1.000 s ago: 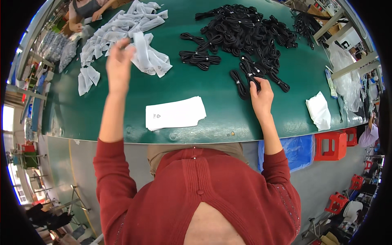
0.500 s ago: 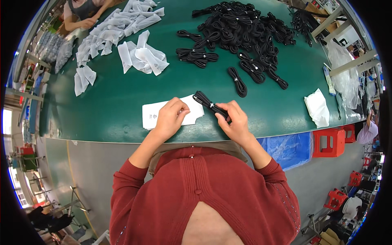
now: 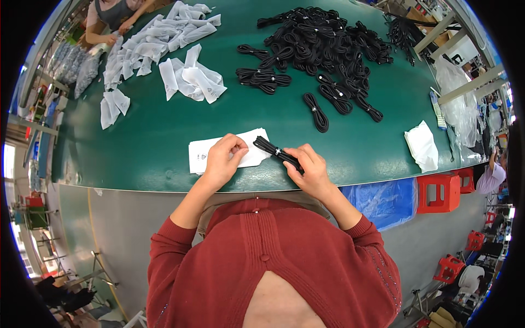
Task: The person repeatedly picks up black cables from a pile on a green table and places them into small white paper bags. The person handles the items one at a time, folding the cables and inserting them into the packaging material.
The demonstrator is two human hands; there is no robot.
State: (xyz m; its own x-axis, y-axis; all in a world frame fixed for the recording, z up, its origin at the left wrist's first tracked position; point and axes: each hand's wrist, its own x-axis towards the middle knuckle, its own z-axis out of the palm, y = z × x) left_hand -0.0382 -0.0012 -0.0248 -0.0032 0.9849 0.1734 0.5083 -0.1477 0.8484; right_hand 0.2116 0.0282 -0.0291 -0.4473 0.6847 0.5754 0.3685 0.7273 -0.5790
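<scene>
Near the table's front edge lies a stack of flat white bags [image 3: 199, 153]. Over it, my left hand [image 3: 223, 160] has its thumb and fingers pinched together at the top bag; the fingertips partly hide the grip. My right hand [image 3: 309, 170] is closed round one end of a coiled black cable [image 3: 272, 147], tied at its middle. The cable's free end points left, at the right edge of the bag stack. Beyond my right hand, another coiled black cable [image 3: 316, 112] lies alone on the green table [image 3: 180, 123].
A large heap of coiled black cables [image 3: 322, 41] covers the far middle. Filled white bags [image 3: 194, 76] lie far left, near a co-worker's hands [image 3: 117, 34]. At right are a white packet [image 3: 421, 146], a blue plastic-lined bin [image 3: 383, 202] and red stools [image 3: 439, 193].
My right hand has brought the coiled cable slightly left and nearer to me, closer to my left fingers. My left hand stays pinched over the bags. The co-worker's hands have moved apart.
</scene>
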